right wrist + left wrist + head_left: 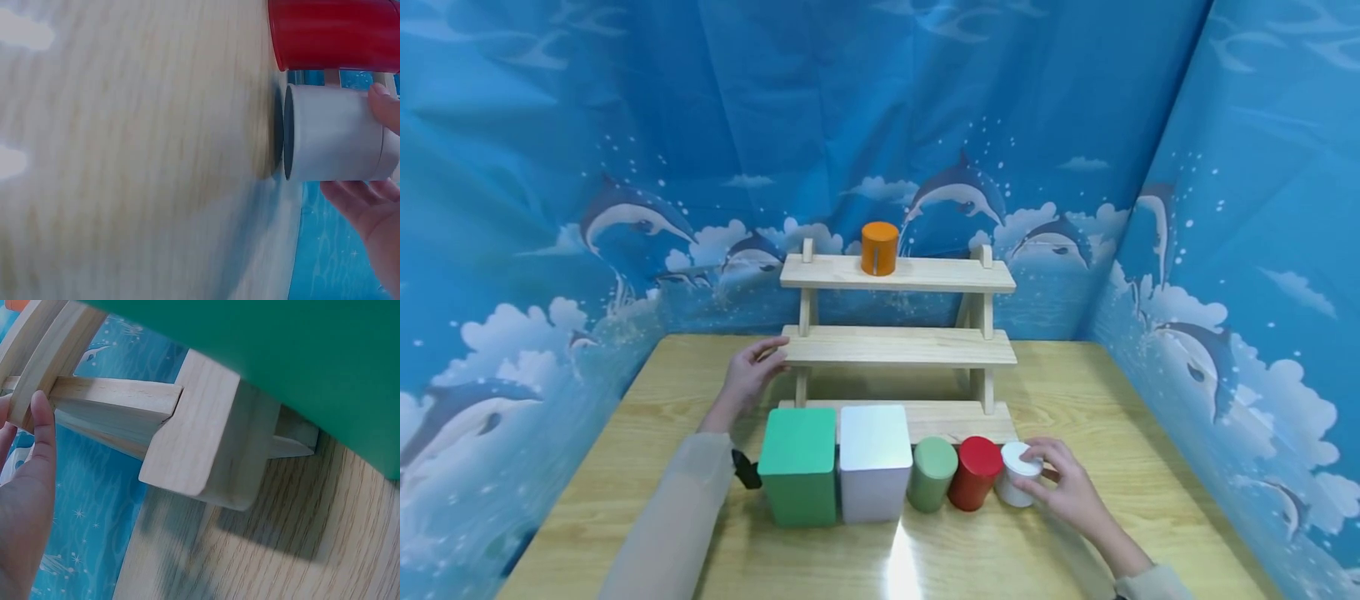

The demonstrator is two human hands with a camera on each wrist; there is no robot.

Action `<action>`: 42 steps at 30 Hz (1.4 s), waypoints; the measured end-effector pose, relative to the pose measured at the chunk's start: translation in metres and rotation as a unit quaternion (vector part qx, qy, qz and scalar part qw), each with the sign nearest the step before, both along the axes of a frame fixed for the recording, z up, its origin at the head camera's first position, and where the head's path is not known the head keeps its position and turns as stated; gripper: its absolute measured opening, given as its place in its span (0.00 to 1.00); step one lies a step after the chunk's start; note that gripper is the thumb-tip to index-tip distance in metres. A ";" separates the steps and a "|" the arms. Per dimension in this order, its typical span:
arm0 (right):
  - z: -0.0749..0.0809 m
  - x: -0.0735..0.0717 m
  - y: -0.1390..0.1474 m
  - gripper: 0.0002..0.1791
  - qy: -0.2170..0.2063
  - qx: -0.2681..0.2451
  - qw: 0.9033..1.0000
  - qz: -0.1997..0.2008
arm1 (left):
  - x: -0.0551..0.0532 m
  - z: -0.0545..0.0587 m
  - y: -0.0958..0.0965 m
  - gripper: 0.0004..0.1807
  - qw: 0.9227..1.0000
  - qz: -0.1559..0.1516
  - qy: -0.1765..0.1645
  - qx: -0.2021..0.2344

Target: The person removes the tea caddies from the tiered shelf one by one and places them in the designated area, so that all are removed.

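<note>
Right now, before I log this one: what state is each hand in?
Left hand: closed, pinching the left end of the middle wooden shelf.
Right hand: closed, holding the white lidded canister.

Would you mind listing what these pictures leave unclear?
Head view: part of the pale wooden stand's lowest shelf, behind the green box and white box.
Left wrist view: part of the left hand, past the left edge.
Right wrist view: one end of the red cylinder, past the right edge; part of the right hand, behind the white cylinder.

Left fingers (767, 343) pinch farther forward than the right fingers (1051, 451), which curve to grip.
</note>
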State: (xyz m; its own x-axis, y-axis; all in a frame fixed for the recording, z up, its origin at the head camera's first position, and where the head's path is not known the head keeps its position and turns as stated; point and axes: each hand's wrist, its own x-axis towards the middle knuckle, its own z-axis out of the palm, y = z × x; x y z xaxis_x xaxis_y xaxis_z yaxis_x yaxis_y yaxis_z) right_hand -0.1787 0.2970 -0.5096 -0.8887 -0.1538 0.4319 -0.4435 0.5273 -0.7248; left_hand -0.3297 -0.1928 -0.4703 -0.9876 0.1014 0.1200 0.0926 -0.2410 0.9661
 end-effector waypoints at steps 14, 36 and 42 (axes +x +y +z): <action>-0.004 0.006 0.003 0.22 0.027 0.006 0.998 0.054 | 0.002 -0.002 0.001 0.26 1.000 0.005 0.003 -0.006; 0.007 0.003 0.014 0.27 0.079 0.044 0.994 0.054 | 0.008 0.010 0.003 0.23 1.000 0.004 -0.007 -0.009; 0.012 -0.001 0.015 0.24 0.096 0.019 0.994 0.048 | 0.012 0.016 0.005 0.23 1.000 0.000 -0.004 -0.011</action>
State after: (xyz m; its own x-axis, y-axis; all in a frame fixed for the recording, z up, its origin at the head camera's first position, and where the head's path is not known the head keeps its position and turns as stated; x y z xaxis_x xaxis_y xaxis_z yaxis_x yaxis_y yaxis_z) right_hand -0.1793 0.3120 -0.4975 -0.7706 -0.2529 0.5850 -0.6217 0.5006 -0.6024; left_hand -0.3176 -0.1880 -0.4544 -0.9884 0.1044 0.1101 0.0852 -0.2190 0.9720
